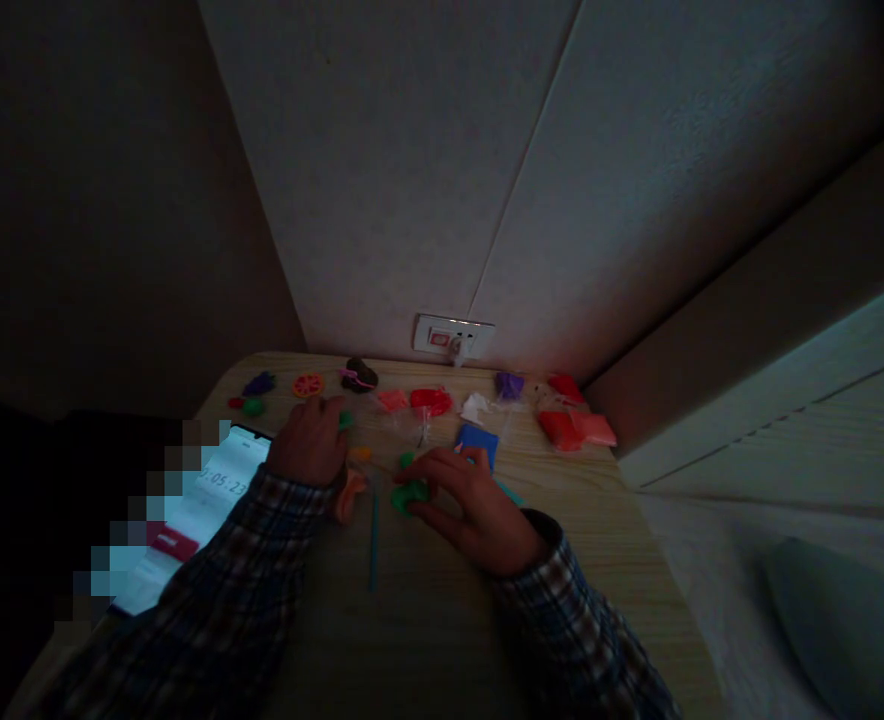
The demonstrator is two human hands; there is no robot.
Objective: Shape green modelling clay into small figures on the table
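Observation:
My right hand (472, 508) has its thumb and fingers closed around a soft green clay piece (410, 497) over the middle of the table. Another small green lump shows just behind those fingertips. To the left, my left hand (307, 440) is curled, with a bit of green clay (346, 420) at its fingertips. Below that hand lies a crumpled orange packet (350, 494), and a small yellow-orange piece (359, 454) is beside it. A thin blue stick (374, 540) rests on the wood between my hands. A blue clay packet (478, 444) is partly covered by my right hand.
Along the back of the wooden table (592, 560) are an orange wheel-like disc (308, 385), a dark brown lump (359, 375), red clay (431, 401), purple clay (509, 386) and red packets (562, 430). A lit phone (209, 500) lies left. A wall socket (453, 336) is behind.

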